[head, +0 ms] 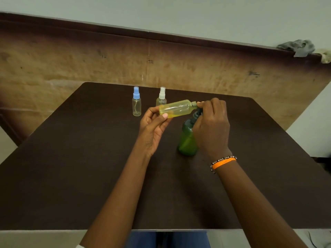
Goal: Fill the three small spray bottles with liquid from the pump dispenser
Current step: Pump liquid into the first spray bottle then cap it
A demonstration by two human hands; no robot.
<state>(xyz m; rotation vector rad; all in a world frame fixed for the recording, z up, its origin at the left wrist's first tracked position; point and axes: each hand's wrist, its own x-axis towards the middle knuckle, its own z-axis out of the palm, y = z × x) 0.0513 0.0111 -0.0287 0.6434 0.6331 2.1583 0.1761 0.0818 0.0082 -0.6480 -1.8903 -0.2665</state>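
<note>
My left hand (154, 126) grips a small yellow-tinted spray bottle (176, 109) by its base. The bottle lies almost level above the table, cap off, its open neck pointing right. My right hand (211, 126) is curled over the dark pump head of the green pump dispenser (187, 142), with its fingertips right at the bottle's neck. The pump head is mostly hidden by that hand. Two more small clear spray bottles stand upright behind, one with a blue cap (136, 104) and one with a white cap (162, 97).
Everything sits on a dark brown table (89, 158) against a worn tan wall panel. A grey cloth (297, 47) lies on the ledge at the top right.
</note>
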